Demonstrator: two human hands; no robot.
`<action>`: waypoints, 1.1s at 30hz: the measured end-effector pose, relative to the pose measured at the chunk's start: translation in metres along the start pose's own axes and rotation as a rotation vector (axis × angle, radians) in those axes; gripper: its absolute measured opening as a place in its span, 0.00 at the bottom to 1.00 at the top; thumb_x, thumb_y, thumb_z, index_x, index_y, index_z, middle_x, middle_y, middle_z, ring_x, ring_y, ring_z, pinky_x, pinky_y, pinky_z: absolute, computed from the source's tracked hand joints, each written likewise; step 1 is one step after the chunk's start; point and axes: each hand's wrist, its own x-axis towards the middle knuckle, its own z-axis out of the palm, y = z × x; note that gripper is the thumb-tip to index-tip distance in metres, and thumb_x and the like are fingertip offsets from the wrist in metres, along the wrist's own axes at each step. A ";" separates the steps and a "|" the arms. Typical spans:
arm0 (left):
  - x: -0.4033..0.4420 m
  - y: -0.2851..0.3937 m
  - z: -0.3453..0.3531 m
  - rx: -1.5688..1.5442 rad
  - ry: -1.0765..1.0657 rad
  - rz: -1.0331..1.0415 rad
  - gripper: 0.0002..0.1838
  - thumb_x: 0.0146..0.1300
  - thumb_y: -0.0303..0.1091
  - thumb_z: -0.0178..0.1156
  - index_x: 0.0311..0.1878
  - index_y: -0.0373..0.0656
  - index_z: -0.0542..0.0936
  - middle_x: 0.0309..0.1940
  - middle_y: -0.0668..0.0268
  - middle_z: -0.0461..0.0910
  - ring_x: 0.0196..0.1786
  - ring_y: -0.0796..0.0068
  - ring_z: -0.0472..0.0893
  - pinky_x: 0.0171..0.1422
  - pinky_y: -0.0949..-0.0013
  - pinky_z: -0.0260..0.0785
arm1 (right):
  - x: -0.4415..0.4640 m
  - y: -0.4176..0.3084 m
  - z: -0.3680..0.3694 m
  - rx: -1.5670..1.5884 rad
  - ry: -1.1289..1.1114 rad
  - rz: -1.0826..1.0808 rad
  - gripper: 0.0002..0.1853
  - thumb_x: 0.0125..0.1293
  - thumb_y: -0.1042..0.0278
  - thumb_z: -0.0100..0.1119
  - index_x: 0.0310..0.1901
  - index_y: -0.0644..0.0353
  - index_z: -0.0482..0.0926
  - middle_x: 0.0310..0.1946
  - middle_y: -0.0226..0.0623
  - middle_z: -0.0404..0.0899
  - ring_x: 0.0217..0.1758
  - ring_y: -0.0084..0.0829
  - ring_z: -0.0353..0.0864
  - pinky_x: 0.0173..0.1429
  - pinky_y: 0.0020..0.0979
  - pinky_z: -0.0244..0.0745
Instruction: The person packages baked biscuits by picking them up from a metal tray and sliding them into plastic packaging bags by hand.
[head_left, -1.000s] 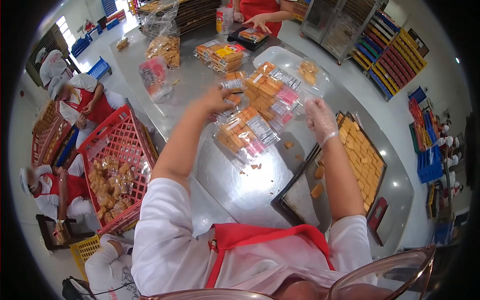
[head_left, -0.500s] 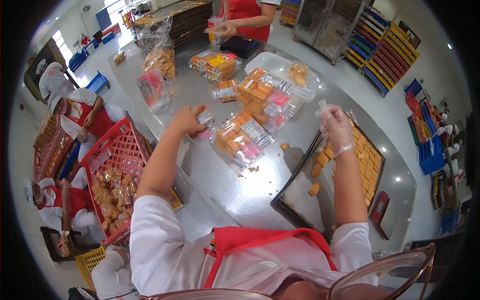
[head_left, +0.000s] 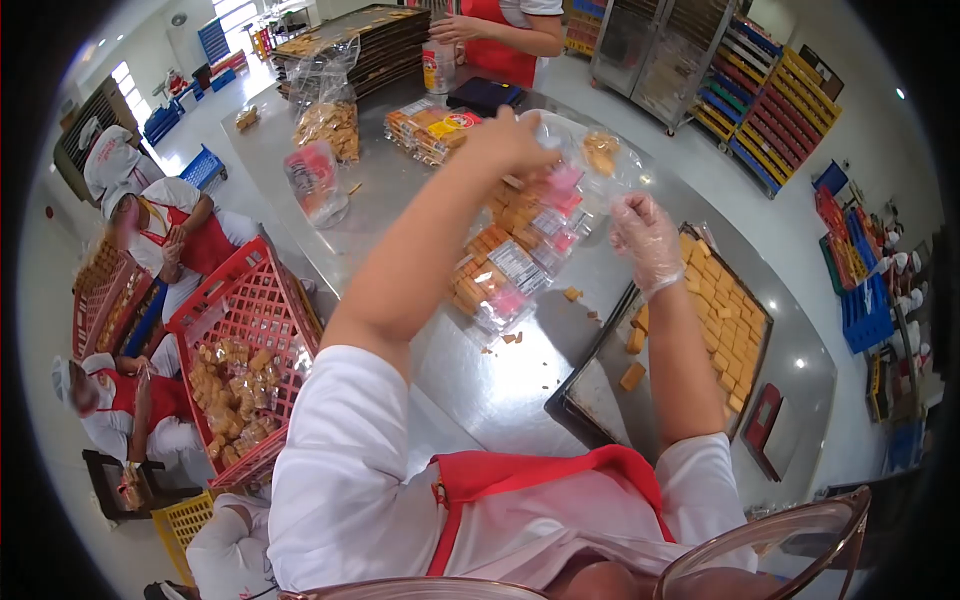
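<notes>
L hand [head_left: 512, 145], bare, blurred, is over/nr overlapping clear plastic packs of golden-brown biscuits [head_left: 490, 275], prob. bunched to save space; can't tell if gripping. Well apart, clear-gloved R hand [head_left: 645, 235] curls nr black metal tray [head_left: 600, 400], likely gloved for food; grip unclear. L forearm [head_left: 415, 240] hides some packs.

Clear, flat plastic packs [head_left: 490, 278]: golden-brown rectangular pieces [head_left: 487, 243] inside, white labels [head_left: 516, 266] with dark print, bright pink panels [head_left: 509, 302]. Shallow rectangular metal tray [head_left: 602, 398]: black rim; golden-brown blocks [head_left: 727, 318] form a brickwork-like pattern. Metal counter [head_left: 500, 378]: silver-grey. Open plastic crate [head_left: 265, 312]: red, grid-patterned walls. Cloth apron [head_left: 550, 476]: plain red. Fabric sleeves [head_left: 345, 428]: plain white.
</notes>
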 end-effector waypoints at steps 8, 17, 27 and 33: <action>0.046 -0.041 0.020 -0.140 0.170 0.384 0.27 0.58 0.55 0.45 0.51 0.45 0.72 0.49 0.52 0.72 0.53 0.59 0.72 0.55 0.62 0.62 | -0.022 -0.002 -0.048 -0.258 0.102 -0.029 0.09 0.58 0.62 0.57 0.35 0.56 0.73 0.23 0.23 0.70 0.22 0.15 0.67 0.26 0.18 0.62; 0.042 -0.182 0.140 -0.138 -0.062 0.168 0.28 0.46 0.50 0.61 0.48 0.44 0.73 0.48 0.53 0.73 0.52 0.57 0.72 0.56 0.62 0.62 | -0.059 -0.010 -0.136 -0.147 0.387 0.070 0.08 0.59 0.63 0.54 0.35 0.57 0.72 0.23 0.24 0.69 0.22 0.15 0.64 0.25 0.17 0.59; 0.009 -0.129 0.083 0.387 -0.578 -0.226 0.31 0.46 0.52 0.60 0.53 0.47 0.71 0.57 0.61 0.67 0.57 0.66 0.69 0.59 0.48 0.56 | -0.085 -0.005 -0.149 -0.286 0.303 0.092 0.06 0.59 0.65 0.54 0.33 0.57 0.71 0.24 0.24 0.68 0.23 0.17 0.66 0.26 0.19 0.59; -0.005 -0.174 0.103 0.222 -0.309 0.204 0.29 0.45 0.36 0.58 0.56 0.53 0.68 0.57 0.64 0.66 0.57 0.62 0.67 0.57 0.58 0.62 | -0.087 -0.007 -0.140 -0.384 0.329 0.038 0.05 0.60 0.67 0.52 0.30 0.58 0.70 0.21 0.25 0.66 0.21 0.15 0.65 0.24 0.18 0.60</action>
